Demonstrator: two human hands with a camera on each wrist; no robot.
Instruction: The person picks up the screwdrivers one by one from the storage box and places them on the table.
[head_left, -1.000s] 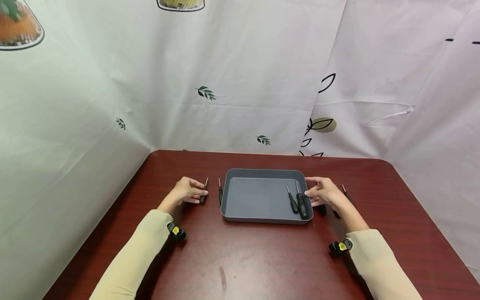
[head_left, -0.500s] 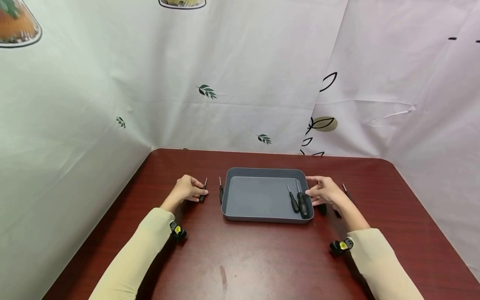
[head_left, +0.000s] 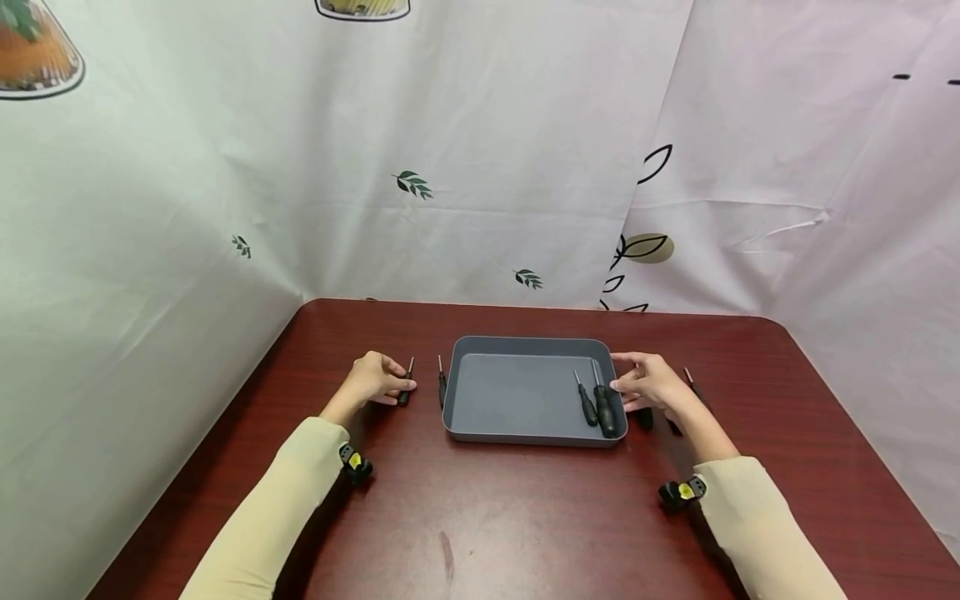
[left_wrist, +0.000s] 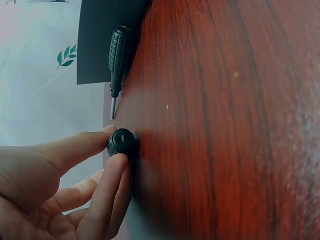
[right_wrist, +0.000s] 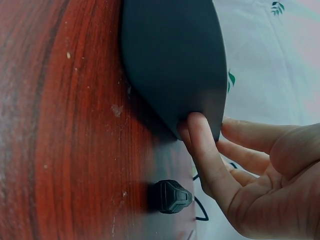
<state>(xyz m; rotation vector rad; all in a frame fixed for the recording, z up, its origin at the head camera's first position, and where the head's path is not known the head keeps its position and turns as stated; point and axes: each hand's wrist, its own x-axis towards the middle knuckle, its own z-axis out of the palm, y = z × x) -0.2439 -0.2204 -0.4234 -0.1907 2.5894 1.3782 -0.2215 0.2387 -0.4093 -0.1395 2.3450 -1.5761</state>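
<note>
My left hand (head_left: 371, 379) pinches a small screwdriver (head_left: 405, 396) by its black handle between thumb and fingers, left of the tray. In the left wrist view, the butt of that handle (left_wrist: 121, 141) faces the camera, low over the wood. A shallow grey tray (head_left: 510, 392) lies in the middle. My right hand (head_left: 651, 383) grips its right wall, thumb at the rim and fingers on the outside. Two black-handled screwdrivers, a slim one (head_left: 586, 408) and a thicker one (head_left: 604, 412), lie inside at the right.
Another screwdriver (head_left: 442, 390) lies against the tray's left side. Right of the tray, a black handle (head_left: 643, 419) shows below my right hand, and a further screwdriver (head_left: 696, 390) is partly hidden by the wrist. The reddish-brown table (head_left: 525, 517) meets white patterned cloth (head_left: 480, 208) behind.
</note>
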